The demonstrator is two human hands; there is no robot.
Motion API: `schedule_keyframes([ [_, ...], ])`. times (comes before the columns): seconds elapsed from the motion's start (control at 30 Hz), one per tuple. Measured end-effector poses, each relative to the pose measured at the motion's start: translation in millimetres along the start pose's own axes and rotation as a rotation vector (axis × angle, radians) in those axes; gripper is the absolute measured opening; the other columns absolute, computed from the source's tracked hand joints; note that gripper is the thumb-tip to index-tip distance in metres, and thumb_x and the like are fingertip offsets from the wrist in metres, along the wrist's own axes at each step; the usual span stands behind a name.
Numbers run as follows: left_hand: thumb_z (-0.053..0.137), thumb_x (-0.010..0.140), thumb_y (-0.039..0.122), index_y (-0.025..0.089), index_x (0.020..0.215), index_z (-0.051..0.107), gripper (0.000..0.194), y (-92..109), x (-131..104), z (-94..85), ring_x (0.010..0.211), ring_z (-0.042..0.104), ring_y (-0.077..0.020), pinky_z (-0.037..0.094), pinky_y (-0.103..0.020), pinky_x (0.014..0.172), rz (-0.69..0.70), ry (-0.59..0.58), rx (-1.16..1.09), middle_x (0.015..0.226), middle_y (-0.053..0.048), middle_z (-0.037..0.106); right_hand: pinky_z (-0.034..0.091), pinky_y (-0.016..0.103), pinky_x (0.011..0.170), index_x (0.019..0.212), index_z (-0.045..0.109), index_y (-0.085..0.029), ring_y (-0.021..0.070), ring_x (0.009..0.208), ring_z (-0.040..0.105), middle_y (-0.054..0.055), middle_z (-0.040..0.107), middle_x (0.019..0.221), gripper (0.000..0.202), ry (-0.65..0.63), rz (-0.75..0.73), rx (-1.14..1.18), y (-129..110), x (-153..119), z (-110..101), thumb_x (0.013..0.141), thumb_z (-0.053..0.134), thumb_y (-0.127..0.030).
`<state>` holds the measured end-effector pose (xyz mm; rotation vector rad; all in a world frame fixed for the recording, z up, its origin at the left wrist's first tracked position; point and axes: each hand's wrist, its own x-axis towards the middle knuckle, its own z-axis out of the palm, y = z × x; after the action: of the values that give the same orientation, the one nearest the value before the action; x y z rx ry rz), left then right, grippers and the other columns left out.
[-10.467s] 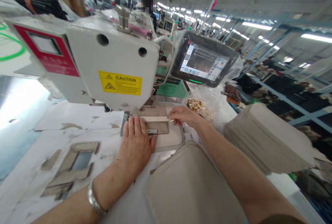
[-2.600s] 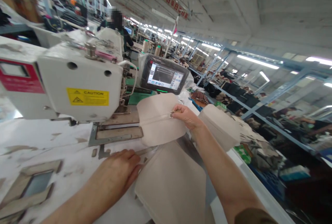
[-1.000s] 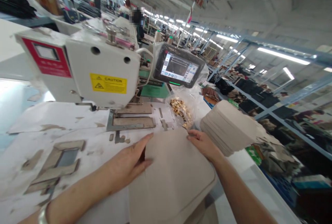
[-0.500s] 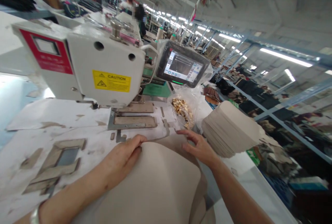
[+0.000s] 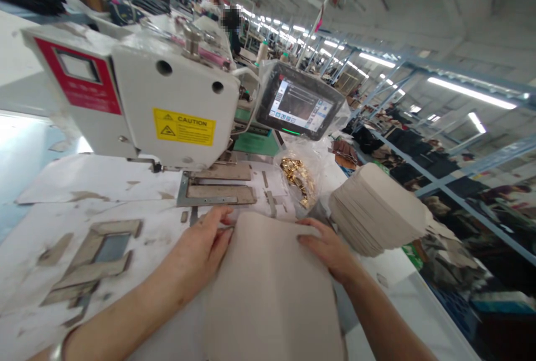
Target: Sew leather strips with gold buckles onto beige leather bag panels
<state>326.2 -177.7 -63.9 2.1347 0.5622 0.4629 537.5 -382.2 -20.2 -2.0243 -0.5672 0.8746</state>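
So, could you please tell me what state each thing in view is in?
Left hand: fingers bent, at the sheet's left edge; grip unclear
Right hand: fingers bent, at the sheet's far right corner; grip unclear
Beige sheet: gently curved, between the hands
Stack of sheets: piled up, leaning
Clear bag: crumpled, with gold pieces inside
Screen: lit
Machine: running or stopped, cannot tell
Ceiling lights: on

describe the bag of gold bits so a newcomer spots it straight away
Find the dark-framed screen beside the white machine. Just below it, left of the tall beige stack, sits a clear plastic bag. Its shiny gold-coloured pieces set it apart from the matte beige stack.
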Motion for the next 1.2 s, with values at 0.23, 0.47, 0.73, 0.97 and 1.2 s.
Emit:
schedule_keyframes([
  [0.23,0.058,0.091,0.029,0.018,0.116,0.071,0.030,18.9,-24.0,16.3,0.119,0.062,-0.0348,0.053,-0.056,0.103,0.513,-0.165,0.479,0.119,-0.011,0.071,0.056,0.031,0.059,0.098,0.066,-0.020,0.0220,0.064,0.069,0.001,0.072,0.072,0.034,0.064,0.032,-0.005,-34.6,94.2,-40.3,0.065,0.075,-0.025],
  [0.47,0.053,0.092,0.026,0.012,0.121,0.068,0.035,9.2,-33.2,12.5,0.114,0.067,-0.0300,0.060,-0.043,0.096,0.460,-0.069,0.655,0.122,-0.014,0.071,0.054,0.028,0.061,0.088,0.069,-0.016,0.0167,0.060,0.065,0.001,0.071,0.073,0.019,0.008,-0.155,-0.061,-61.1,179.5,23.6,0.072,0.076,-0.024],
  [0.73,0.033,0.099,0.040,0.002,0.118,0.069,0.055,-14.8,-44.1,8.3,0.112,0.068,-0.0356,0.060,-0.049,0.094,0.353,0.101,0.780,0.122,-0.024,0.070,0.053,0.025,0.062,0.100,0.069,-0.016,0.0144,0.061,0.063,0.000,0.072,0.075,0.029,-0.001,-0.247,-0.059,-65.8,214.9,77.7,0.074,0.074,-0.029],
  [0.97,0.030,0.099,0.050,0.008,0.124,0.066,0.061,-19.0,-42.3,9.4,0.118,0.064,-0.0328,0.056,-0.047,0.099,0.268,0.135,0.726,0.129,-0.020,0.067,0.053,0.024,0.058,0.099,0.071,-0.016,0.0156,0.060,0.065,0.001,0.073,0.077,0.027,-0.020,-0.288,-0.110,-68.3,223.1,79.7,0.075,0.070,-0.026],
  [1.2,0.031,0.098,0.054,0.001,0.123,0.066,0.068,-21.2,-39.1,8.6,0.121,0.061,-0.0381,0.056,-0.050,0.097,0.244,0.147,0.806,0.130,-0.025,0.065,0.056,0.030,0.067,0.106,0.069,-0.015,0.0192,0.071,0.068,0.004,0.073,0.085,0.029,-0.033,-0.339,-0.174,-67.2,225.6,84.3,0.080,0.065,-0.028],
])
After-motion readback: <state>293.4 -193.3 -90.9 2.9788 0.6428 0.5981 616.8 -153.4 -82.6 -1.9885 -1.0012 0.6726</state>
